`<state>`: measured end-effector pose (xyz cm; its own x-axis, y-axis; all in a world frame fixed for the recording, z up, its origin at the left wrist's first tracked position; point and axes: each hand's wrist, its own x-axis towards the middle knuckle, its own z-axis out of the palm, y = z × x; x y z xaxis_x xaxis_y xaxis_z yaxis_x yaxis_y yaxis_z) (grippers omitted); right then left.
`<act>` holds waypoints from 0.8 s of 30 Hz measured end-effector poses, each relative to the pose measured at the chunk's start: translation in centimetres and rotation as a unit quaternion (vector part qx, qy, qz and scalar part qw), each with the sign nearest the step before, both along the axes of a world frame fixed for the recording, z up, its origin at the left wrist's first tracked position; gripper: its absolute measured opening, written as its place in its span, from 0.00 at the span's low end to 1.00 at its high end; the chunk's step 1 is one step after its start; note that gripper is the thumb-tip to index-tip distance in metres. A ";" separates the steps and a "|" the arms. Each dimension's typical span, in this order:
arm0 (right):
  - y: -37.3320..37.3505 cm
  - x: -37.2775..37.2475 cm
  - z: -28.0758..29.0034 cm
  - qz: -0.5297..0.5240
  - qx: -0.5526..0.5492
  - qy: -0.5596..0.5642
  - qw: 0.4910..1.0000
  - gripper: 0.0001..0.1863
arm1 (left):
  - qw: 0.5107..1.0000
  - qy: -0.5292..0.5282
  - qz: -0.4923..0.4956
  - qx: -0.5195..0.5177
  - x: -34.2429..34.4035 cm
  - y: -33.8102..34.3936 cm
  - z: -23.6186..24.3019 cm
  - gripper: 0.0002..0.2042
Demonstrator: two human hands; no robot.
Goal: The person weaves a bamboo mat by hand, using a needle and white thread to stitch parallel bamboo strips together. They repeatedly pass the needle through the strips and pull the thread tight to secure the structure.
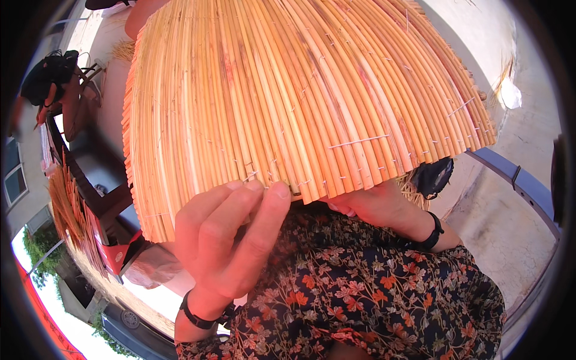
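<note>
Mat: a wide mat (288,96) of long, thin sticks laid side by side, yellow and orange, with some reddish and brown streaks.
Stitches: short pale bits of thread poke out all over; one longer thread (359,141) lies across the sticks close to the near edge.
Edge: a bit uneven, as some sticks end sooner than others.
Mat's place: spread out in front of the person, its near edge above the flowery dark clothes (360,294).
Left hand: the left hand (225,231) is bent, fingertips and thumb touching the mat's near edge; I cannot tell if they pinch it.
Right hand: the right hand (381,207) is partly under the near edge; its fingertips are hidden, so I cannot tell its grip.
Ground: pale, stained floor (495,243) right of the mat, with a blue-grey bar (510,170) just beside the mat's right corner.
Left of the mat: a bunch of thin brown sticks (69,210) and a red box (117,255); farther off, a bush (45,258) and a car (135,330).
Writing: a small pale mark on the red box, too tiny to read.
</note>
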<state>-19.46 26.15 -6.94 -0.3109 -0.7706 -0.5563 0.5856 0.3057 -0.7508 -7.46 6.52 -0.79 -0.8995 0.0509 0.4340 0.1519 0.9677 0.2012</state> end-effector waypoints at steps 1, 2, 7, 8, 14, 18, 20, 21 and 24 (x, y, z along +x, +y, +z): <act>0.2 0.1 0.0 0.000 -0.008 -0.001 1.000 0.14 | 1.000 0.002 0.001 -0.004 0.1 0.0 0.0 0.19; 0.4 0.3 -0.1 0.000 -0.017 -0.002 1.000 0.14 | 1.000 0.003 0.002 -0.007 0.1 0.1 0.0 0.19; 0.0 0.3 1.6 -0.015 -0.032 0.006 0.999 0.06 | 0.999 0.006 -0.023 -0.022 0.4 -0.2 -0.2 0.20; 0.0 0.3 1.8 -0.015 -0.034 -0.012 0.999 0.06 | 0.999 0.008 -0.026 -0.025 0.4 -0.2 -0.2 0.20; -0.1 0.1 1.9 0.006 -0.035 -0.031 0.999 0.07 | 0.998 -0.004 -0.054 -0.042 0.6 -0.8 0.1 0.20; -0.5 0.0 1.8 0.000 -0.045 -0.040 0.998 0.07 | 0.997 -0.013 -0.061 -0.044 0.6 -0.9 0.4 0.20; -0.6 -0.3 1.9 0.034 -0.033 0.011 0.999 0.06 | 0.997 -0.014 -0.061 -0.044 0.6 -0.9 0.3 0.20; -0.7 -0.4 1.9 0.048 -0.032 0.031 0.998 0.06 | 0.997 -0.015 -0.061 -0.045 0.7 -0.9 0.3 0.20; -0.9 -0.6 1.9 0.082 -0.038 0.083 0.992 0.08 | 0.997 -0.012 -0.058 -0.042 0.7 -0.9 0.2 0.20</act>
<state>-20.09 25.22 -5.03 -0.2601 -0.8562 -0.4465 0.3987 0.3259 -0.8572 -6.73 5.60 -0.54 -0.8959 0.1898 0.4018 0.2589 0.9578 0.1250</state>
